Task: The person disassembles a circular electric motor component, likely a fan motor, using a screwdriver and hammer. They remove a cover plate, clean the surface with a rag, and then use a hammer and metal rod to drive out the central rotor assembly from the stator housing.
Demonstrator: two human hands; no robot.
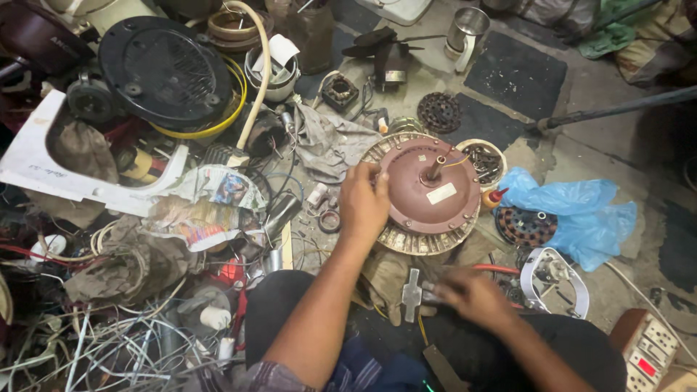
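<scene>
A round ceiling-fan motor (428, 192) with a brown domed cover, a short shaft and a ring of metal laminations lies on the floor in the middle of the view. My left hand (363, 202) rests on its left rim, fingers curled over the edge. My right hand (472, 294) is low near my lap, blurred, closed around the handle of a small hammer (412, 294) whose metal head points left. Dark cloth lies under the motor's near edge.
Tangled wires and scrap (109, 341) fill the left. A black round fan base (163, 69) and a white casing (43, 163) lie upper left. A bowl of screws (483, 161), a blue plastic bag (573, 210), a steel mug (465, 33) and a power strip (650, 348) are on the right.
</scene>
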